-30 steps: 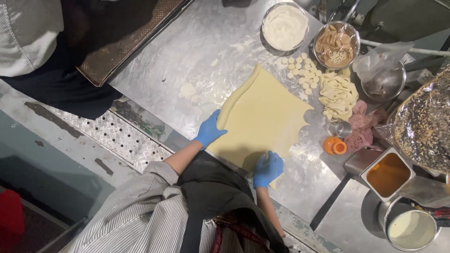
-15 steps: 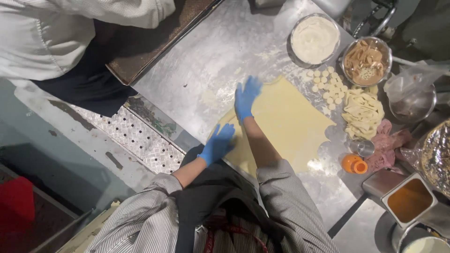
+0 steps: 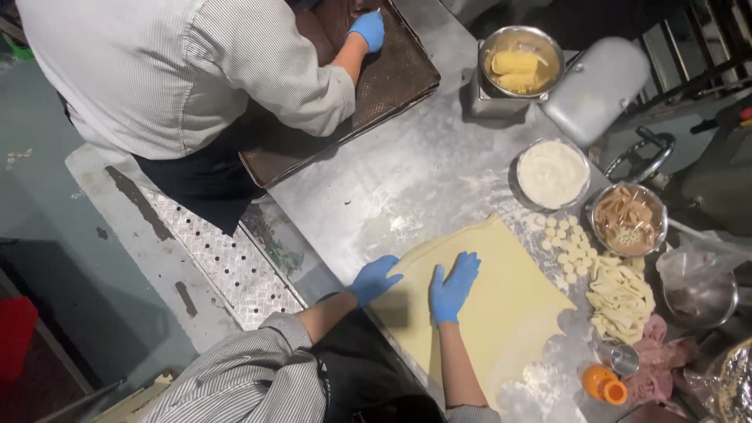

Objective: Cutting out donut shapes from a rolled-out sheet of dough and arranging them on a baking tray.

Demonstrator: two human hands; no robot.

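Note:
A pale yellow sheet of dough (image 3: 509, 301) lies flat on the floured steel table (image 3: 407, 176). My left hand (image 3: 373, 279), in a blue glove, rests with spread fingers on the sheet's near left edge. My right hand (image 3: 452, 287), also gloved in blue, presses flat on the dough a little further in. Neither hand grips anything.
Another person in a striped shirt leans over a dark baking tray (image 3: 368, 86), a blue-gloved hand (image 3: 366, 28) on it. Right of the dough: a bowl of white cream (image 3: 552, 174), a bowl of shaped pieces (image 3: 627, 219), small dough discs (image 3: 568, 247), cut strips (image 3: 621, 296), an orange bottle (image 3: 601, 384).
The view has shifted, so the dough sits lower right. My right hand has come back from the sheet's far edge to its middle. My left hand stays at the near edge.

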